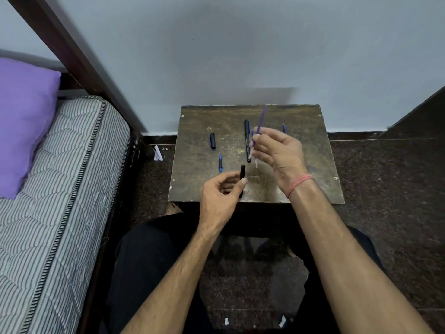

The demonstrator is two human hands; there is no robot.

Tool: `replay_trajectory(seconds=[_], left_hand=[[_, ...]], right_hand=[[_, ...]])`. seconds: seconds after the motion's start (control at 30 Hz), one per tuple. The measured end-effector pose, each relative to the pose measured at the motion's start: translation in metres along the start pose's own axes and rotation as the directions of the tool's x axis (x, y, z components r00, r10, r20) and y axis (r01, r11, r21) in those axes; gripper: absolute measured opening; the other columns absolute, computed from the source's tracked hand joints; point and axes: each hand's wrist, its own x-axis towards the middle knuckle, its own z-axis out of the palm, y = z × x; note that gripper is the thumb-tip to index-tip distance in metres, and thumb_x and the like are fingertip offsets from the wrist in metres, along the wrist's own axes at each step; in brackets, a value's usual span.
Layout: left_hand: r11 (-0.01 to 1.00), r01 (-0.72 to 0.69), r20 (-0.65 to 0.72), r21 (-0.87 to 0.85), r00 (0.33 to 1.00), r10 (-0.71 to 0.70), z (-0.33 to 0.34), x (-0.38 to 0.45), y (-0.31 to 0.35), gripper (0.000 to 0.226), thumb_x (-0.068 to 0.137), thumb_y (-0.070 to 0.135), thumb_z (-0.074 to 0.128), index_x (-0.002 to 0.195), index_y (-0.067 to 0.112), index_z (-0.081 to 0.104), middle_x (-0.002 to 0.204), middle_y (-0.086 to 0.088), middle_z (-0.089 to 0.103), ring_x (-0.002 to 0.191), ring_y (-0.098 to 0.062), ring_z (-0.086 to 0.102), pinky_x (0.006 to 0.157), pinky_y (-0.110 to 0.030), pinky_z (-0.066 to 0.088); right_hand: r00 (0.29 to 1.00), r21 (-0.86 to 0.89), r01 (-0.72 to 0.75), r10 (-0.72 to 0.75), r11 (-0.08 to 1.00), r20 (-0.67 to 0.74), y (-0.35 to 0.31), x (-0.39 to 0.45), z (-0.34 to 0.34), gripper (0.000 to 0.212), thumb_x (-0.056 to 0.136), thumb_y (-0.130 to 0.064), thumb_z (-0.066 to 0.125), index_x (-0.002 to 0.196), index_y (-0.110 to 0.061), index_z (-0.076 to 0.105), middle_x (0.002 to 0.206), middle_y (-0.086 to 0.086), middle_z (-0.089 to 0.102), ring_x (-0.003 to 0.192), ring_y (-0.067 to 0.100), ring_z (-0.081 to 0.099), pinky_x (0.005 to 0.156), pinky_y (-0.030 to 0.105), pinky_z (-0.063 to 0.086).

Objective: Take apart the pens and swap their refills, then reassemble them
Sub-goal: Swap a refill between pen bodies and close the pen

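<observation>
r hand (277,150) is raised over the worktop (197,189), fingertips pinching two thin refills: a blue/purple refill (261,119) slanting up and away past the fingers, and a pale refill (255,162) whose lower end pokes out below the hand. can't tell exactly how the two cross inside the grip. a red thread band (299,185) sits on the r wrist.

l hand (222,196) is at the near edge of the worktop, thumb and curled fingers holding a black pen barrel (242,172) roughly upright, open end up, w/ nothing seen sticking out of it. whether anything is inside can't be told.

lying flat on the worktop: a black pen (247,138) pointing away from the person, just beside the r hand's fingers; a dark blue cap (212,140) to the left, well apart; a small blue tip piece (220,163) nearer the person, between cap and barrel; another small blue piece (284,128) at the far right, partly hidden behind the r hand.

worktop is a scuffed dark wooden board standing against a pale wall (240,56) on a dark speckled floor (385,177). person's knees in dark trousers (149,261) sit below it. to the left, a bed w/ striped mattress (60,189), purple pillow (24,116) and dark wood frame (79,59). a bit of white paper (158,153) lies on the floor by the bed leg.
</observation>
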Motion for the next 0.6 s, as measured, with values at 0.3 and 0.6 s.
replay_trajectory(seconds=[0.3,0.6], left_hand=[[0.999,-0.019,-0.005,-0.041,1.0,0.019,0.001,-0.001,-0.001,0.022,0.098,0.022,0.087,0.119,0.024,0.083,0.103,0.005,0.086,0.097,-0.015,0.082,0.086,-0.035,0.068],[1.0,-0.017,-0.015,-0.015,1.0,0.017,0.002,0.001,-0.004,0.025,0.097,0.022,0.088,0.121,0.018,0.084,0.102,0.003,0.086,0.097,-0.021,0.082,0.087,-0.038,0.068]], right_hand=[[0.989,-0.291,0.134,-0.11,0.947,0.1,0.022,0.0,0.007,0.01,0.093,0.0,0.084,0.101,-0.007,0.085,0.097,0.022,0.084,0.089,0.026,0.082,0.087,0.04,0.069],[0.991,-0.152,0.134,-0.13,0.979,0.037,0.021,0.001,0.001,0.013,0.097,0.003,0.079,0.11,0.003,0.081,0.094,0.016,0.079,0.085,0.023,0.078,0.077,0.032,0.069]])
